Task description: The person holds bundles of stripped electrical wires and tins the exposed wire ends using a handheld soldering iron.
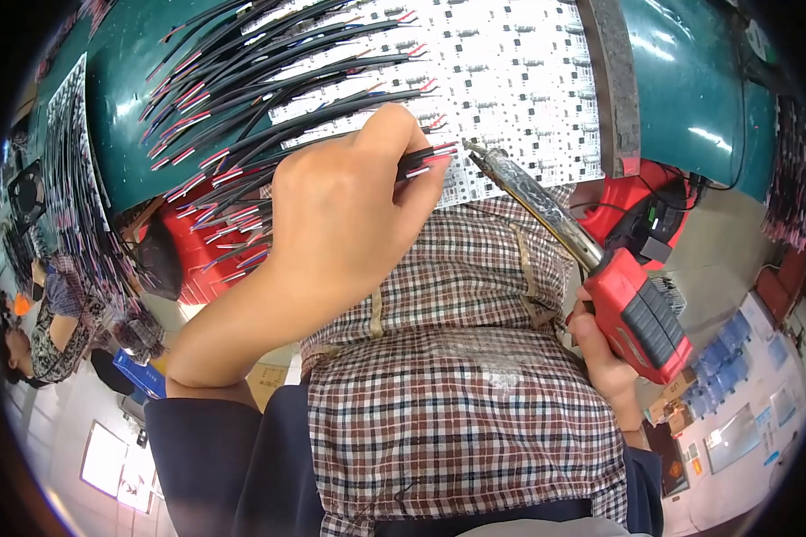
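Now, cable [415, 161] in left hand [349, 197], soldering iron [616, 285] in right [605, 358]

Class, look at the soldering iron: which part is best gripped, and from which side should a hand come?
Best gripped by the thick red-and-black handle, coming from the lower right of the picture. The iron slants, its narrow metal shaft running up-left to a tip by the circuit boards; that end may be hot. The right hand holds the handle.
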Demonstrator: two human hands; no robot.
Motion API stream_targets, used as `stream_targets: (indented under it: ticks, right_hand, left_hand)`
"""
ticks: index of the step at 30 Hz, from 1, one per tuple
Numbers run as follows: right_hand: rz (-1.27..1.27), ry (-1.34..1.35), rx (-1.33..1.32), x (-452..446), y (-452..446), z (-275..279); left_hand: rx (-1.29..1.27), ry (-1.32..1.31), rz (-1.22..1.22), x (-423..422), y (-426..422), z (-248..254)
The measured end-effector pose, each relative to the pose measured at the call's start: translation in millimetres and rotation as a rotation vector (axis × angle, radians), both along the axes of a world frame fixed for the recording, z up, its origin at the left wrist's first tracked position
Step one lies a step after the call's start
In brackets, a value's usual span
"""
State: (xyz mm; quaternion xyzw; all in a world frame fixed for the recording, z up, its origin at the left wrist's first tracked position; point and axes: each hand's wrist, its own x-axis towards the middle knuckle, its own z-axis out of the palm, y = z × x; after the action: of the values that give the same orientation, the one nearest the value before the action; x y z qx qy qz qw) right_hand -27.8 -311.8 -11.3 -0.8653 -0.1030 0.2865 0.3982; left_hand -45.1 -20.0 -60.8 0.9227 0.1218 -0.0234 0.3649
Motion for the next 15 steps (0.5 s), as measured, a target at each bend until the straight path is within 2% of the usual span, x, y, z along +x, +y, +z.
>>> stream_targets:
  ticks: [6, 15]
  right_hand:
    - [0.007, 0.062, 0.007, 5.3, 4.6, -0.3]
    - [0.096, 0.012, 0.005, 10.2, 7.0, -4.1]
  left_hand:
    - [0.075, -0.076, 0.003, -4.1, -3.3, -3.2]
    - [0.104, -0.111, -0.004, -4.7, -4.0, -5.2]
